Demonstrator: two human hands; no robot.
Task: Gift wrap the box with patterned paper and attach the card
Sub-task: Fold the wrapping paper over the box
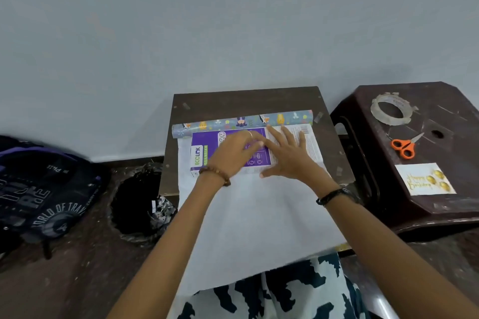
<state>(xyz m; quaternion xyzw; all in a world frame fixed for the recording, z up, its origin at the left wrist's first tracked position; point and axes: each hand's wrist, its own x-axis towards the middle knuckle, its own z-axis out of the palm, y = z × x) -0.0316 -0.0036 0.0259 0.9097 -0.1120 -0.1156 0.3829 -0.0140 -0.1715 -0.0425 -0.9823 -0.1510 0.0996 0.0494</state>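
Note:
A purple and white box (207,147) lies flat on the white back of the wrapping paper (259,215), which is spread over a small dark table (246,101) and hangs toward my lap. The patterned roll (241,122) lies just behind the box. My left hand (233,155) rests on the box's middle with fingers fairly straight. My right hand (287,155) lies spread flat on the box's right part. The white card (426,179) with gold lettering and balloons sits on the stool to the right.
A dark plastic stool (453,204) at the right carries a tape roll (390,109), orange scissors (404,146) and the card. On the floor to the left sit a black bin (137,202) and a dark backpack (44,189). A pale wall rises behind.

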